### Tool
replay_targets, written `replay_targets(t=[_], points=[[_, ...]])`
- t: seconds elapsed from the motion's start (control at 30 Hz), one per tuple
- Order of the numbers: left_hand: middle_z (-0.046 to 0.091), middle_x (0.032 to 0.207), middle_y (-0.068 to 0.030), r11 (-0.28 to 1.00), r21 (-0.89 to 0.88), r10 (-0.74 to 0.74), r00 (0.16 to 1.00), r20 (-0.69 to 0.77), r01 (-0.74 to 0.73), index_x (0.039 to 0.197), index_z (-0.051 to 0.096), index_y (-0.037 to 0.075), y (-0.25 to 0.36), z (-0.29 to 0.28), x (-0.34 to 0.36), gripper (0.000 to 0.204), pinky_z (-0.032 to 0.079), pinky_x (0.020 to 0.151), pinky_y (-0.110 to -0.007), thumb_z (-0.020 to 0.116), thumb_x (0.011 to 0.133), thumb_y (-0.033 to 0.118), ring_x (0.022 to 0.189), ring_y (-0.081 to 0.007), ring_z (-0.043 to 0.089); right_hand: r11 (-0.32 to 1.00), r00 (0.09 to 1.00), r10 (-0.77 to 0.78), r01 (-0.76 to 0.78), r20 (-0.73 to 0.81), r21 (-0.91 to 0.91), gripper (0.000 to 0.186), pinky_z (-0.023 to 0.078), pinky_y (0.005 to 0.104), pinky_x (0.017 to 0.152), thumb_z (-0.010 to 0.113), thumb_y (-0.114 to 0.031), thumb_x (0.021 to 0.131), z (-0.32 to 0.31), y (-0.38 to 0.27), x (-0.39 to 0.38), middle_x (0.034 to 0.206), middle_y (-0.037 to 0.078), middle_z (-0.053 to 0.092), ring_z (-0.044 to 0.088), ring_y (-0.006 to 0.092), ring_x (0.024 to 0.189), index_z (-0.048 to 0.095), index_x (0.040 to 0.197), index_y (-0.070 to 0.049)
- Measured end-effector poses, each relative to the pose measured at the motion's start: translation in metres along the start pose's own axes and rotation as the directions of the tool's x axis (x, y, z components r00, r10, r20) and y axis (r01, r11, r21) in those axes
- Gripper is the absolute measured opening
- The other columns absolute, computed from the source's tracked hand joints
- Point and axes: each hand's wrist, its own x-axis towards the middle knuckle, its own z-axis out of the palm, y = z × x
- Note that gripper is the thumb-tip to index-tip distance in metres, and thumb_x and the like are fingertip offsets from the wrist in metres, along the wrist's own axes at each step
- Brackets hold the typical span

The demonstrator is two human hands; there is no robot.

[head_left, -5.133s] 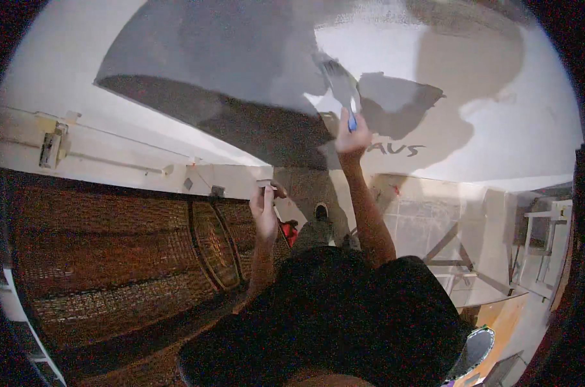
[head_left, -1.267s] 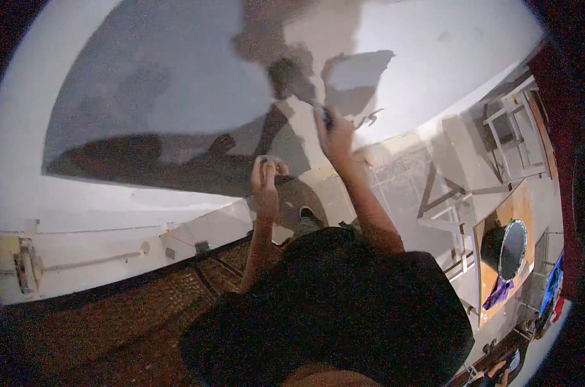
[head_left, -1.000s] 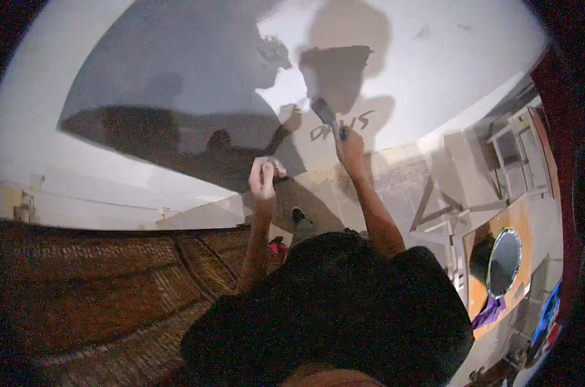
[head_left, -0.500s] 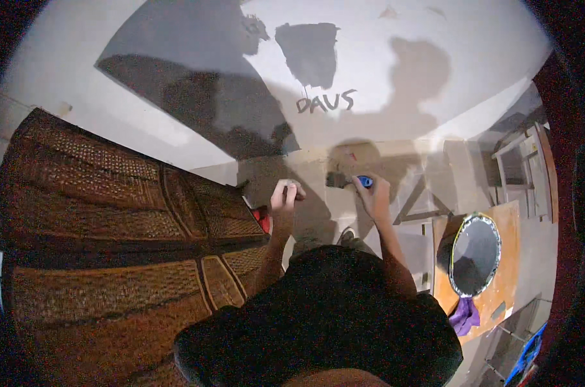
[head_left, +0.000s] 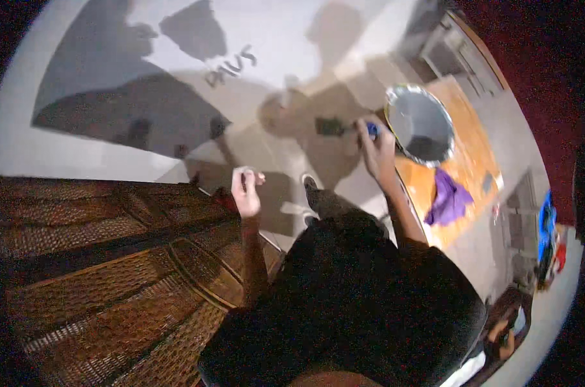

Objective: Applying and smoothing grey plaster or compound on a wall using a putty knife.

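Two bare hands in view, one tool. Right hand (head_left: 377,147) had its fingers wrapped round the blue handle of a brush (head_left: 331,126), no slack visible; the thumb side was too blurred to read exact finger placement. Brush hung clear of the wall (head_left: 273,35), dark bristles pointing left, floor behind them in view.

Left hand (head_left: 246,192) was up at the other side, touching nothing around it that I could see. Its fingers were half curled, tips near the thumb; couldn't tell if something small was pinched there.

Bucket (head_left: 416,111) sat on the wood surface (head_left: 476,145), just beside the right hand in view, purple cloth (head_left: 450,198) near it. Depth gap from hand to rim: unclear.

My read on the step: wall painting, with the brush off the work. Dark area (head_left: 105,93), a separate grey patch (head_left: 196,29) and lettering (head_left: 231,68) were on the wall, pale areas around them. A reload would have called for turning the bristles toward the bucket and clearing the rim; a stroke, for reaching back to the wall.
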Motion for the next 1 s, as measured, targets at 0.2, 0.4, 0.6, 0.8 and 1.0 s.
replay_targets(t=[0.2,0.4,0.6,0.8,1.0], points=[[0.058,0.082,-0.0050,1.000,0.030,-0.010,0.991,0.133,0.006,0.095,0.052,0.003,0.010,0.033,-0.039,0.013,0.045,0.069,-0.025,0.046,0.100,0.014,0.073,-0.0109,0.053,0.998,0.973,0.048,-0.054,-0.226,-0.019,0.025,0.044,0.0236,0.057,0.055,-0.025,0.098,-0.130,0.052,0.015,0.069,0.001,0.061,0.055,0.0075,0.061,0.067,0.100,-0.003],[0.058,0.078,-0.0047,0.972,0.205,-0.120,0.992,0.029,0.112,0.095,0.054,0.003,-0.001,0.091,-0.085,0.014,0.045,0.068,-0.026,0.046,0.100,0.014,0.071,-0.0112,0.053,0.906,0.985,0.120,-0.159,-0.121,-0.393,0.035,0.048,0.0304,0.061,0.054,-0.034,0.097,-0.220,0.125,0.043,0.075,0.008,0.068,0.064,0.0157,0.066,0.069,0.101,-0.003],[0.057,0.080,-0.0033,0.968,0.198,-0.169,0.984,0.059,0.154,0.098,0.055,0.002,-0.011,0.176,-0.080,0.013,0.045,0.071,-0.027,0.049,0.098,0.013,0.073,-0.0113,0.054,0.821,0.970,0.110,0.033,0.216,-0.569,0.034,0.050,0.0418,0.072,0.057,-0.032,0.095,-0.226,0.241,0.089,0.085,0.025,0.066,0.066,0.0388,0.083,0.067,0.101,-0.001],[0.059,0.081,-0.0041,0.923,0.295,-0.270,0.962,0.033,0.248,0.099,0.055,0.003,0.001,0.264,-0.076,0.014,0.045,0.072,-0.028,0.049,0.099,0.015,0.076,-0.0120,0.056,0.847,0.927,-0.034,0.224,0.373,-0.482,0.037,0.047,0.0460,0.067,0.058,-0.031,0.095,-0.233,0.267,0.125,0.081,0.027,0.063,0.061,0.0441,0.077,0.065,0.096,0.005],[0.058,0.081,-0.0044,0.924,0.247,-0.279,0.956,-0.094,0.293,0.098,0.053,0.004,0.021,0.333,-0.080,0.015,0.046,0.074,-0.028,0.050,0.100,0.018,0.076,-0.0127,0.056,0.955,0.820,-0.147,0.264,0.554,-0.137,0.033,0.050,0.0381,0.064,0.055,-0.027,0.096,-0.227,0.265,0.161,0.078,0.022,0.064,0.065,0.0295,0.062,0.063,0.102,0.004]])
